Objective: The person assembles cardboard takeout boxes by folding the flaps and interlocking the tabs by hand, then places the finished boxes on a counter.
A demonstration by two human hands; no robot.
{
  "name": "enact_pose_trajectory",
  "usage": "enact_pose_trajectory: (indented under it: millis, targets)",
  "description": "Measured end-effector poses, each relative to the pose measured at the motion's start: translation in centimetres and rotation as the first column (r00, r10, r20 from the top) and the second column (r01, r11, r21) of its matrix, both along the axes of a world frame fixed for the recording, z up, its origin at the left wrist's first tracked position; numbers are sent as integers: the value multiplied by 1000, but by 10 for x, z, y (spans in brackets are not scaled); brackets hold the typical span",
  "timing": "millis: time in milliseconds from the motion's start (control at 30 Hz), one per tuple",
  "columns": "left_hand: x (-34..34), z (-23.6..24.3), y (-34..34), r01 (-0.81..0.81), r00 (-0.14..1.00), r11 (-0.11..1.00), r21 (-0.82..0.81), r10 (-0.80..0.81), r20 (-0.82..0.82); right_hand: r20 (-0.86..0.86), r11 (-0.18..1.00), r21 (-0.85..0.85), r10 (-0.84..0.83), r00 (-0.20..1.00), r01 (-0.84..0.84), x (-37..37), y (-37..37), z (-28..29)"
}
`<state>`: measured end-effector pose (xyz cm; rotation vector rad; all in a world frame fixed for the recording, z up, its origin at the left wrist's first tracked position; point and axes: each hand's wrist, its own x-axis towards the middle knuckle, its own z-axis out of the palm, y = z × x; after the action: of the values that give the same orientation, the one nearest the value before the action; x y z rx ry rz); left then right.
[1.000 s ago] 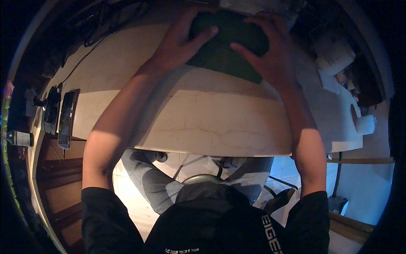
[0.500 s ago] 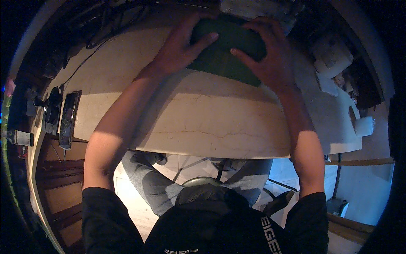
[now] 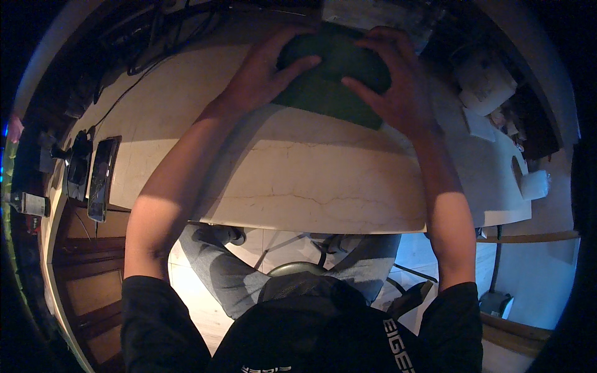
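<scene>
At the far side of the pale table [image 3: 305,180] lies a dark green, leaf-like sheet [image 3: 333,102]. Its upper part looks rounded and raised, as if folded or bulging; dim light hides the details. My left hand [image 3: 267,71] curls round the sheet's left edge, thumb lying on top. On the opposite edge, my right hand [image 3: 404,84] grips in the same way, its thumb pointing inward over the green surface. The fingertips of both hands are partly hidden in shadow at the far edge. A near corner of the sheet reaches toward my right wrist.
A phone [image 3: 102,180] lies at the left edge beside a dark object, and a thin black cable [image 3: 127,90] runs behind it. White containers [image 3: 488,84] stand at the far right, and a white cylindrical thing [image 3: 535,185] sits by the right edge.
Both hands keep their hold on the green sheet, with only slight shifts. The rounded part looks a little wider toward the left.
</scene>
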<state>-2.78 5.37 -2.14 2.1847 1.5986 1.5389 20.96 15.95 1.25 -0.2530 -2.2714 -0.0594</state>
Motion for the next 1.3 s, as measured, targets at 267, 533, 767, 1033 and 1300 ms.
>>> enact_pose_trajectory:
  millis: [267,533,767,1033,1300]
  targets:
    - [-7,0,1,-34,999,999,16,34,-25,30,997,-54,54,998,-52,4,2,3]
    - [-7,3,2,-111,978,985,132,131,-161,23,999,-47,14,1000,-13,1,2,-2]
    - [-7,5,-1,-35,986,991,130,55,-156,29,996,-82,41,999,-39,2,3,-3]
    - [-6,7,-3,-45,987,996,74,56,-151,46,997,-65,51,998,-48,5,3,1]
    - [-6,8,-4,-70,987,997,11,71,-145,64,996,-52,73,995,-69,7,3,3]
